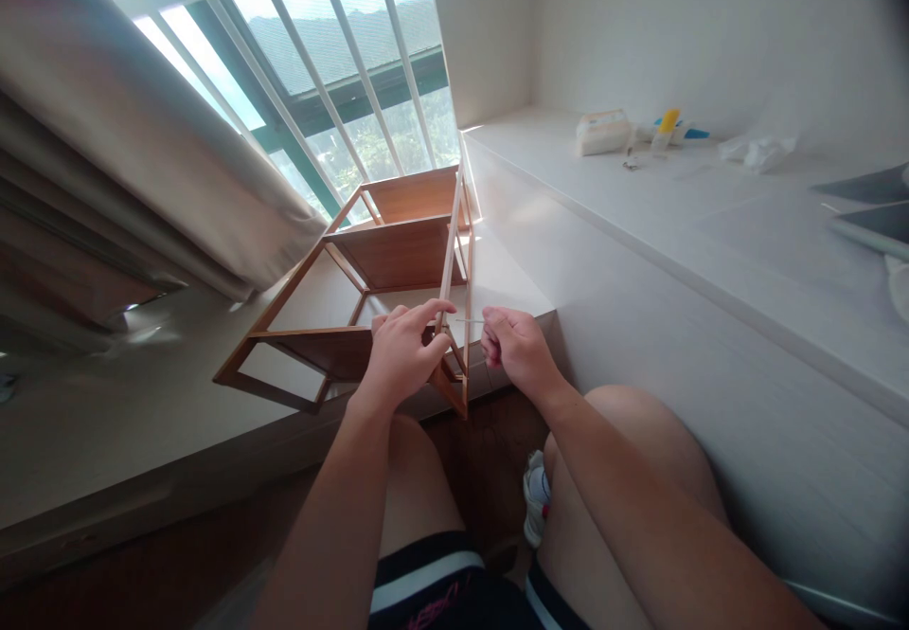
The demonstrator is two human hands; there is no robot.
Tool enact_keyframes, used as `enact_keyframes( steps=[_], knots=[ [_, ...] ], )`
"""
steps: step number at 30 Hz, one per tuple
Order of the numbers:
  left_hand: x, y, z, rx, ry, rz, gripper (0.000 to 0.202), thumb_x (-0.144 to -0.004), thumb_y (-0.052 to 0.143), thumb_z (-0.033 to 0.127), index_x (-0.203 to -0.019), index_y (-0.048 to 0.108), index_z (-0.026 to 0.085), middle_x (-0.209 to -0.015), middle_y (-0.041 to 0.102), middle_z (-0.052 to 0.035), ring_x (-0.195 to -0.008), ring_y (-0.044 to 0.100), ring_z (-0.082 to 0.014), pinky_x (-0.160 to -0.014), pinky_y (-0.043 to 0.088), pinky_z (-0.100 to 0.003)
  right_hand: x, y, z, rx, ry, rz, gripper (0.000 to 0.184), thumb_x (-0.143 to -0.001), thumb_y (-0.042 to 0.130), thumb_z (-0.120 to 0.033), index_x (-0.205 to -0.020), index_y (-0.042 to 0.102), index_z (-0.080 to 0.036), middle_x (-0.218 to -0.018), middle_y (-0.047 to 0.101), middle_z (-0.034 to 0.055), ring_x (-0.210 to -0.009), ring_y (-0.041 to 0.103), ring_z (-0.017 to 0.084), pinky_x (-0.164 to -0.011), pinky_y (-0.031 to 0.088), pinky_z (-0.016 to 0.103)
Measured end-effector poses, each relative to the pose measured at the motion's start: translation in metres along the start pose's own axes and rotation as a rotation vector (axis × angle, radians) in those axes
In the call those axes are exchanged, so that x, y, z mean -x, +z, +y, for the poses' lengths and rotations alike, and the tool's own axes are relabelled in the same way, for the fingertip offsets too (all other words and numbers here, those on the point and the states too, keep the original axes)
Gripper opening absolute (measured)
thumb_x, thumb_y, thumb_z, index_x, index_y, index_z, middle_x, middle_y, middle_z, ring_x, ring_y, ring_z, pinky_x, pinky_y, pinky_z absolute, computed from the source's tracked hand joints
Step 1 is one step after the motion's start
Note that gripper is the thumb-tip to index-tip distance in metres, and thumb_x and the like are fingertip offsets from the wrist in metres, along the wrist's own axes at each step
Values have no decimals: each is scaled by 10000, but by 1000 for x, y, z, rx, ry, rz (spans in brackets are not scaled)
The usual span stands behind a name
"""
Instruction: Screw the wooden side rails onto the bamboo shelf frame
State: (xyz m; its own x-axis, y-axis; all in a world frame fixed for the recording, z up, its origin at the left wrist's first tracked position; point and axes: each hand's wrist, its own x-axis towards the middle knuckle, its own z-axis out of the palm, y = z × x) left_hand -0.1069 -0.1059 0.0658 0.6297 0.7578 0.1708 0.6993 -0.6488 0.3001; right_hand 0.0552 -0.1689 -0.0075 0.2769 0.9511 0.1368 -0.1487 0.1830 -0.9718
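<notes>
A brown wooden shelf rack [398,253] with several boards lies tilted on the window ledge, its near end toward me. My left hand [404,346] is at the rack's near right part, index finger and thumb around the upright bar. Closed in a fist, my right hand [517,346] is just right of the rack and pinches a thin metal rod [469,321]. The rod points left at the bar beside my left fingertips. Its far tip is too small to make out, and my right fingers hide its other end.
A barred window [341,71] stands behind the rack, with a beige curtain [163,166] at left. On the raised white counter [639,223] at right lie a tissue pack [602,133], a yellow-capped bottle [666,130] and crumpled plastic [758,151]. My knees are below the ledge.
</notes>
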Motion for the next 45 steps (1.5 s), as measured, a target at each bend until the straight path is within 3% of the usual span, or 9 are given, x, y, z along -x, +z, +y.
enact_keyframes(
  steps=[3, 7, 10, 45],
  knots=[
    [0, 0, 1, -3, -10, -6, 324, -855, 501, 304, -1141, 647, 351, -988, 726, 31, -955, 584, -238, -914, 309, -413, -1, -8, -6, 144, -79, 62, 493, -986, 452, -536, -607, 454, -221, -503, 470, -30, -468, 469, 128, -530, 384, 279],
    [-1, 0, 1, 0, -16, -14, 323, -853, 500, 318, -1138, 649, 353, -985, 725, 25, -957, 582, -243, -909, 305, -411, 0, -14, -13, 448, -207, -8, 466, -1012, 431, -489, -637, 473, -216, -558, 498, -17, -546, 476, 139, -595, 353, 289],
    [-1, -1, 1, 4, -14, -12, 321, -853, 496, 323, -1134, 650, 350, -987, 727, 28, -955, 583, -241, -894, 299, -404, 1, -13, -13, 536, -253, -64, 441, -1019, 431, -455, -651, 462, -214, -574, 478, -20, -561, 452, 141, -597, 323, 289],
    [-1, 1, -1, 1, -10, 9, 307, -860, 520, 305, -1134, 648, 357, -982, 723, 53, -944, 578, -225, -887, 299, -401, 2, -8, -2, 531, -336, -40, 402, -1013, 462, -422, -672, 431, -211, -622, 462, -21, -599, 427, 140, -623, 312, 287]
  ],
)
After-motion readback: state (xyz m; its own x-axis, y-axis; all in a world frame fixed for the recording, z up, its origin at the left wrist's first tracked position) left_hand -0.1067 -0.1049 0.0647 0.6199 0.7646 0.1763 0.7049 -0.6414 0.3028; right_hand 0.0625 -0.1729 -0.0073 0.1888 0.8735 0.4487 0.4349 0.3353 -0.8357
